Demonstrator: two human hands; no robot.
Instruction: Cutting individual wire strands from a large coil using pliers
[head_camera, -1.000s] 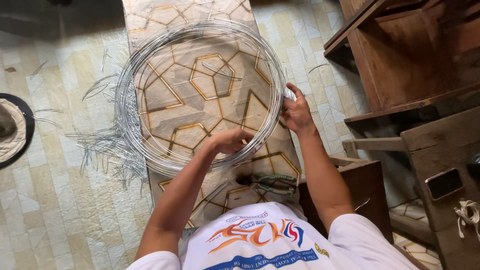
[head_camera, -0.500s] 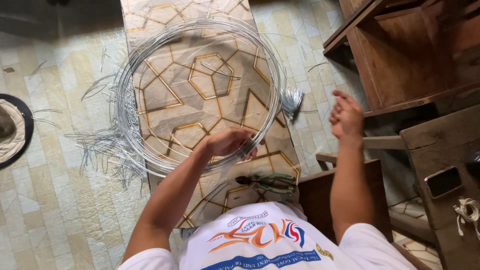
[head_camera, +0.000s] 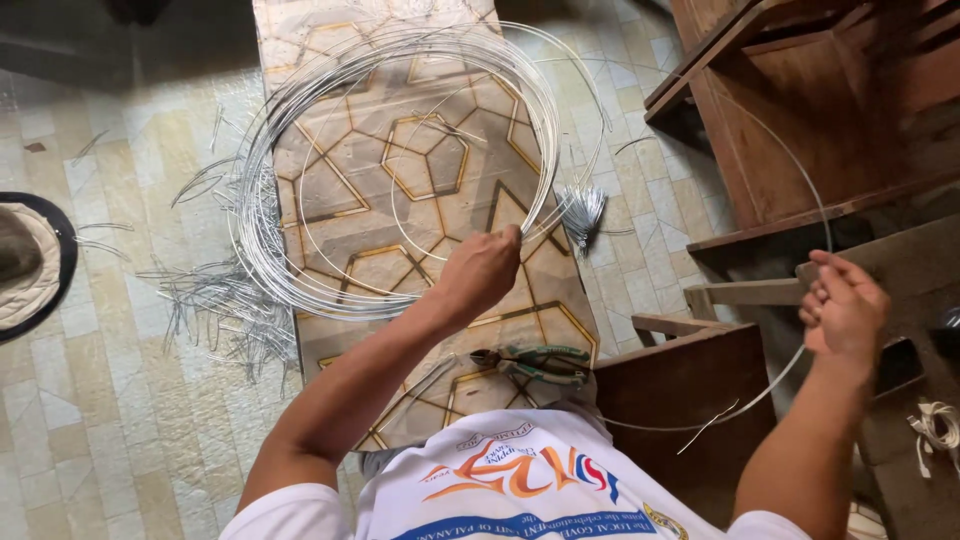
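Pulling a single strand off the wire coil (head_camera: 300, 200), that is the step you are working through, as I judge it. Your left hand (head_camera: 482, 272) is closed around the coil's near edge, pinning the bundle against the patterned board (head_camera: 420, 180) that lies on the tiled floor (head_camera: 100, 420). Your right hand (head_camera: 845, 308) is raised well off to the side, near the wooden furniture (head_camera: 800, 110), and its fingers are curled shut on the loose strand (head_camera: 800, 180). That strand is arcing up from the coil, over the furniture, through your right hand, and its free end is hanging down in front of the wooden stool (head_camera: 690, 385).

Pliers (head_camera: 535, 362) with green handles are lying on the board just beside your body, untouched. A tied bunch of short cut pieces (head_camera: 582, 208) is sitting at the board's right edge, and more cut lengths (head_camera: 215, 300) are scattered on the floor left of the coil.

My reading of the next move: you are needing to keep the left hand firm so that the other turns are not springing loose, and to keep the strand drawing out evenly, without a kink. Reaching for the pliers would call for freeing one hand.
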